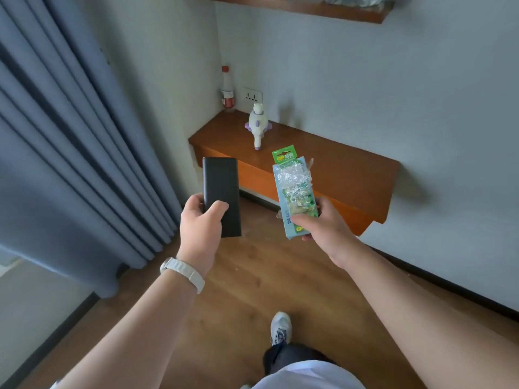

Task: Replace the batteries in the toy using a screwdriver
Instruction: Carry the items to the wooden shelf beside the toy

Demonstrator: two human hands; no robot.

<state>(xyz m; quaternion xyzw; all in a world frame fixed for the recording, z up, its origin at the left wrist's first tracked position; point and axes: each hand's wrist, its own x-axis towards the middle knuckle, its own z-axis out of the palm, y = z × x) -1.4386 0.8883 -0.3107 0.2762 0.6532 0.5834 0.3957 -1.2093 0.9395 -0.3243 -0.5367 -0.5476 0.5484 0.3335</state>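
Note:
A white and purple toy [257, 125] stands upright on a wall-mounted wooden shelf [337, 164] in the corner. My left hand [200, 220] grips the lower end of a flat black case [220, 189], held in the air in front of the shelf. My right hand [323, 223] holds a green and light-blue battery pack [295, 189] wrapped in clear plastic, its top pointing at the shelf. Both hands are well short of the toy. No screwdriver is in sight.
A bottle with a red cap [227, 89] stands in the shelf's back corner beside a wall socket [252, 95]. Blue curtains [70, 150] hang on the left. A higher wooden shelf [323, 7] is overhead. My shoe [280, 327] is on the wooden floor.

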